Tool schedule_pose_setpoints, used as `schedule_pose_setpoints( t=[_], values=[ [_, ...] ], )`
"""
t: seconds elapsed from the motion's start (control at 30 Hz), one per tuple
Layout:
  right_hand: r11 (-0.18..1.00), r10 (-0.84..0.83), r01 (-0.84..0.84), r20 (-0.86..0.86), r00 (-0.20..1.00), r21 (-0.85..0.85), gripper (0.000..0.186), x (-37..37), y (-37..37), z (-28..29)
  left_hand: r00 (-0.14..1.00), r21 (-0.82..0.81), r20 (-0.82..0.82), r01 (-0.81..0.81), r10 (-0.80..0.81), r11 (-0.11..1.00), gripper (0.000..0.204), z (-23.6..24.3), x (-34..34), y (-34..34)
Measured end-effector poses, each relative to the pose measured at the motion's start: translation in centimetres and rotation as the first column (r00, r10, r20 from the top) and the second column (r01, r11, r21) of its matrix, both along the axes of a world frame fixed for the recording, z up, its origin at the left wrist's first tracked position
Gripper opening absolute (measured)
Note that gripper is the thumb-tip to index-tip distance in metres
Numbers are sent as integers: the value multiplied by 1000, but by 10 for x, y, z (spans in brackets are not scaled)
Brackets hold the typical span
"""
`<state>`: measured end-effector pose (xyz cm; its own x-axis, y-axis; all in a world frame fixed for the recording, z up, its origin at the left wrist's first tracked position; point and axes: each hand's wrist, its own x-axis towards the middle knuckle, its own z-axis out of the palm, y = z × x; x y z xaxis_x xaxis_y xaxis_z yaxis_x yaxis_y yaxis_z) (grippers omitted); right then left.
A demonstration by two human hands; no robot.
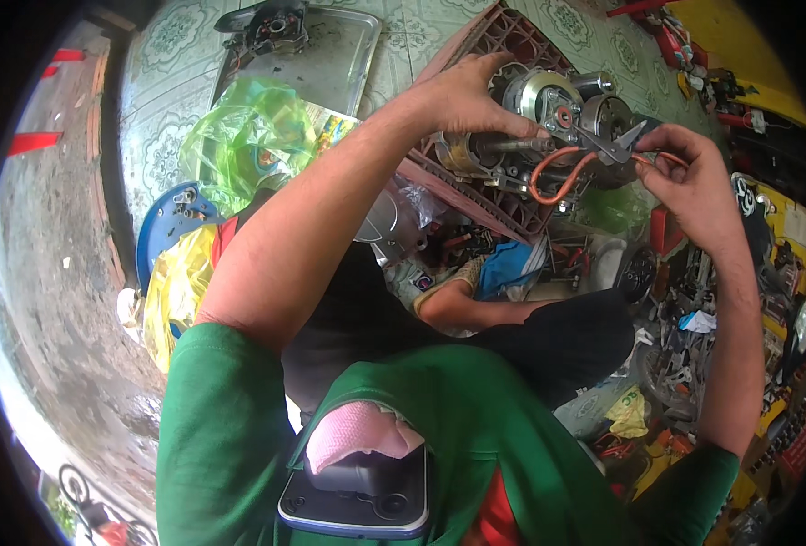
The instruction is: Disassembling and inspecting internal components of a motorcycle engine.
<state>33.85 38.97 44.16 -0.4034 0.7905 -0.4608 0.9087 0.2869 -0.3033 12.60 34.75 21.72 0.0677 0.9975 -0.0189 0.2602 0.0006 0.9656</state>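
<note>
A partly opened motorcycle engine (458, 155) lies on a reddish-brown plastic crate (512, 27), with a bright metal ring and a round drum showing. My left hand (467, 96) grips its near-left side, fingers curled over the far edge and thumb stretched toward a metal shaft. In my right hand (685, 182) is a pair of scissors (614, 153) with orange loop handles, spread wide. Thumb and fingers pinch one handle; the other loop hangs over the engine's front. The grey blades are beside the drum, and whether they touch it I cannot tell.
A metal tray (362, 64) with an engine part is at the far left. Green (248, 136) and yellow plastic bags (180, 287) lie nearer, beside a blue dish (153, 241) of small parts. Tools and scrap parts crowd the right side. A bare foot (448, 305) rests below the crate.
</note>
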Motion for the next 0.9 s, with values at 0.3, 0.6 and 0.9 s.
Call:
schedule_pose_setpoints(
  t=[0.3,0.6,0.9],
  values=[
    [853,-205,361,-393,896,378,29,170,-34,29,950,-104,311,38,-4,994,72,25,12,6],
    [776,-541,538,-90,836,331,17,322,-140,-88,998,15,65,-15,14,1000,59,71,21,4],
    [910,-414,413,77,907,37,22,196,-174,-266,938,80,-315,181,-147,980,33,102,36,-3]
  ],
)
